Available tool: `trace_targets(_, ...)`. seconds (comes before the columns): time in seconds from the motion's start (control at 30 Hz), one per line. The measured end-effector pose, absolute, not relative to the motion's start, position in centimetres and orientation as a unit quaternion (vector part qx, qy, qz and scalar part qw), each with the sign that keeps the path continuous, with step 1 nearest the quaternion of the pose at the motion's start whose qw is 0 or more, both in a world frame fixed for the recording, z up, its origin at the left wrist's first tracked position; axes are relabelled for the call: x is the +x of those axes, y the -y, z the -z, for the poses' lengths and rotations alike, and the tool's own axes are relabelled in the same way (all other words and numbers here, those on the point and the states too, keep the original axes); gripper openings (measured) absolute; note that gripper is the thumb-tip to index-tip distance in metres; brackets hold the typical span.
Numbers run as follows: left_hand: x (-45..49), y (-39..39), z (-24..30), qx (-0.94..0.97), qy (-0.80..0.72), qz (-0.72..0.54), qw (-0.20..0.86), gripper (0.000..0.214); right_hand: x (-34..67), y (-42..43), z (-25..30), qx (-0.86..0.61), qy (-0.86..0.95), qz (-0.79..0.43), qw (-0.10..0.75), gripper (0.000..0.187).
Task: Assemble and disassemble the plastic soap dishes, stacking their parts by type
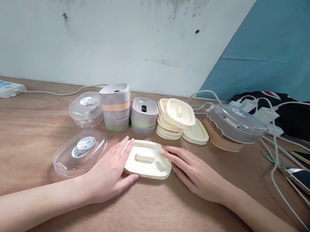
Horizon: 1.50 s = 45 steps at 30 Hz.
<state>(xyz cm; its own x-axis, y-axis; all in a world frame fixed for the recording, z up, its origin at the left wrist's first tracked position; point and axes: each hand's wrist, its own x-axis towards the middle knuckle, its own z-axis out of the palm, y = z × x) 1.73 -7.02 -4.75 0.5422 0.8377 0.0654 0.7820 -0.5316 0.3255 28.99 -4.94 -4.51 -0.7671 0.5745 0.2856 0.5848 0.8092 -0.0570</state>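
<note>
A cream plastic lid [148, 171] lay on the brown wooden table [156, 221], in front of a row of lunch-box parts, with its raised rim and oblong central feature facing up. The left hand [114, 173] spanned its left end, thumb spread wide from the fingers, the thumb at the front edge and the fingertips near the back corner; how firmly it pressed could not be told. The right hand [196, 172] was loosely spread, its fingertips touching the lid's right edge.

Close on the left, a clear oval cover [65, 159] with round labels crowded the left wrist, which overlapped its edge in view. Behind it stood a stack of clear covers [83, 113]. Next along the row came a tall stack of grey-lilac containers [115, 114] with peach and green bands, then a shorter grey-lilac stack [144, 117] with a dark slot on top. A pile of cream lids [180, 113] stood directly behind the worked lid, one more cream lid [197, 133] leaning at its right side. Farther right, a grey clear-topped box [233, 123] rested tilted on a brownish tray [222, 140]. White cables [274, 172] trailed past the right forearm, beside two phones [306, 183], with white plugs [265, 113] and black fabric [306, 125] behind
</note>
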Motion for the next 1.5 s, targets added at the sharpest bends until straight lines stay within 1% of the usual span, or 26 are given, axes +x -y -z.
trace_targets(0.07, 1.7, 6.9, 4.8, 0.861, -0.476, -0.116, 0.14, 0.076, 28.4, 4.9, 4.0, -0.306, 0.931, 0.078, 0.181, 0.044)
trace_targets(0.17, 1.7, 6.9, 5.0, 0.863, -0.468, -0.128, 0.142, 0.074, 26.4, 4.3, 2.2, -0.305, 0.912, 0.142, 0.234, 0.048)
trace_targets(0.27, 1.6, 6.8, 5.1, 0.867, -0.459, -0.136, 0.138, 0.072, 23.3, 2.9, 0.1, -0.318, 0.9, 0.171, 0.244, 0.043)
trace_targets(0.33, 1.6, 6.7, 5.2, 0.869, -0.453, -0.144, 0.138, 0.074, 21.1, 1.5, -1.0, -0.355, 0.895, 0.175, 0.206, 0.042)
trace_targets(0.43, 1.7, 6.7, 5.0, 0.867, -0.455, -0.15, 0.133, 0.074, 18.7, -1.0, -1.8, -0.432, 0.882, 0.153, 0.114, 0.046)
trace_targets(0.5, 1.8, 6.7, 4.9, 0.866, -0.46, -0.144, 0.128, 0.074, 17.9, -2.5, -2.1, -0.45, 0.88, 0.134, 0.075, 0.045)
trace_targets(0.63, 1.9, 6.8, 4.7, 0.869, -0.462, -0.13, 0.124, 0.075, 17.7, -3.8, -2.8, -0.465, 0.879, 0.098, 0.032, 0.039)
trace_targets(0.77, 1.8, 6.8, 4.8, 0.868, -0.462, -0.129, 0.125, 0.076, 18.0, -3.5, -3.5, -0.482, 0.873, 0.075, 0.014, 0.04)
trace_targets(0.83, 1.8, 6.8, 4.8, 0.867, -0.464, -0.13, 0.127, 0.075, 18.0, -3.4, -3.4, -0.485, 0.872, 0.071, 0.013, 0.038)
trace_targets(0.93, 1.8, 6.9, 4.7, 0.867, -0.463, -0.135, 0.129, 0.074, 18.0, -3.8, -3.2, -0.486, 0.869, 0.076, 0.049, 0.036)
trace_targets(1.13, 1.7, 7.1, 4.7, 0.866, -0.459, -0.144, 0.138, 0.073, 19.5, -2.6, -3.7, -0.467, 0.857, 0.102, 0.194, 0.044)
trace_targets(1.23, 1.7, 7.0, 4.9, 0.863, -0.459, -0.155, 0.145, 0.074, 21.6, 0.1, -3.0, -0.372, 0.863, 0.116, 0.321, 0.049)
trace_targets(1.3, 1.7, 6.9, 5.1, 0.859, -0.458, -0.171, 0.151, 0.077, 23.4, 2.2, -1.7, -0.291, 0.874, 0.119, 0.371, 0.056)
trace_targets(1.4, 1.7, 6.8, 5.2, 0.856, -0.448, -0.197, 0.168, 0.08, 26.0, 4.4, 1.0, -0.198, 0.912, 0.105, 0.342, 0.069)
trace_targets(1.5, 1.6, 6.7, 5.1, 0.851, -0.458, -0.176, 0.188, 0.082, 27.8, 5.2, 3.1, -0.16, 0.937, 0.085, 0.299, 0.068)
